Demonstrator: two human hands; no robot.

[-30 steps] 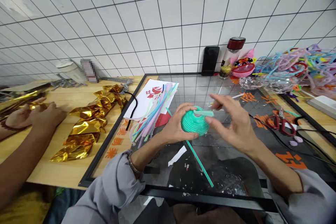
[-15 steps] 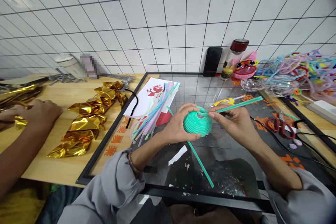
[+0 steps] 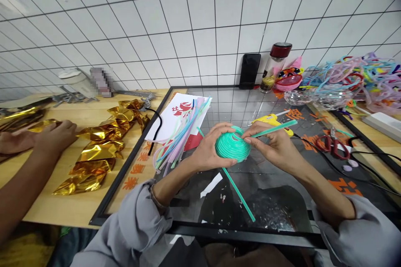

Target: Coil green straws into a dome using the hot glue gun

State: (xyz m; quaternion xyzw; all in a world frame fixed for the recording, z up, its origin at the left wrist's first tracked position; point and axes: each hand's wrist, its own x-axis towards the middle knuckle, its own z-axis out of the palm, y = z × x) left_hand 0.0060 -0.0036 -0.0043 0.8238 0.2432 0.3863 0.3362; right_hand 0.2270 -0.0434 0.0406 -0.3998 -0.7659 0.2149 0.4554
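My left hand [image 3: 205, 149] is curved around a green hollow ball [image 3: 232, 149] coiled from pipe cleaner, with a round opening on top. At the rim of that opening, my right hand [image 3: 271, 144] pinches a green pipe cleaner [image 3: 280, 127] between thumb and fingers; its free end sticks out to the right past the knuckles. Another straight green pipe cleaner [image 3: 239, 196] lies on the dark glossy tabletop below the ball, running under my left hand. Just behind my right hand rests a yellow glue gun [image 3: 266, 120].
A pastel bundle of pipe cleaners [image 3: 184, 131] lies across white paper [image 3: 164, 112]. Red scissors [image 3: 333, 145] and a black cable sit right; a tangled pile [image 3: 354, 79], a jar [image 3: 274, 69] and a phone [image 3: 249, 71] are behind. Left, a co-worker's hand [image 3: 56, 142] handles gold foil [image 3: 98, 150].
My right hand has slid the pinch slightly left along the rim, and the strip's free end reaches less far right. The co-worker's hand has shifted on the foil. The whole view has turned a little.
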